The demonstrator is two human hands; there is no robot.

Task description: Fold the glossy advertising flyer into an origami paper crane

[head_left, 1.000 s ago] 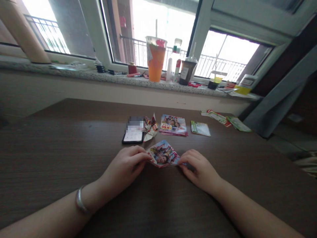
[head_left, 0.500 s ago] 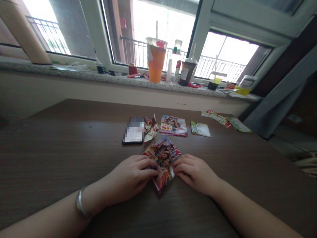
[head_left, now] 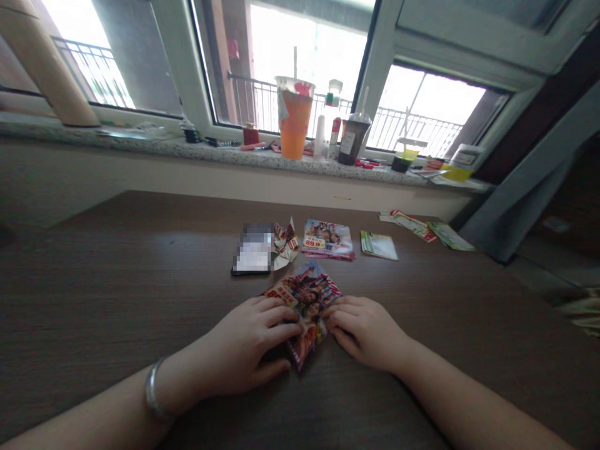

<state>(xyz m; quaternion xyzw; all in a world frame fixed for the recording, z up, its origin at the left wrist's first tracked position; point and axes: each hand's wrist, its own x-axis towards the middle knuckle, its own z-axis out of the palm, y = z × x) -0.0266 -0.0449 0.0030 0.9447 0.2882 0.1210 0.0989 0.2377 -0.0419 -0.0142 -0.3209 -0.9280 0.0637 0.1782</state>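
A colourful printed flyer (head_left: 309, 300) lies on the brown table (head_left: 140, 300), turned so that one corner points toward me and creased near its middle. My left hand (head_left: 257, 331), with a silver bangle on the wrist, rests its fingers on the flyer's left part, its thumb spread apart on the table side. On the right edge, the bent fingers of my right hand (head_left: 363, 328) grip the paper. Just beyond stand a folded paper piece (head_left: 285, 245) and a stack of similar flyers (head_left: 328, 239).
A phone (head_left: 253, 250) with a blurred screen lies left of the folded piece. Right of the flyers are a small stack of papers (head_left: 379, 245) and paper strips (head_left: 412, 225). The windowsill (head_left: 159, 147) holds an orange drink cup (head_left: 295, 119), a dark drink cup (head_left: 354, 139) and bottles.
My left thumb has moved out from the flyer toward me, away from the fingers. The right hand has shifted slightly left along the paper. The flyer has barely moved.
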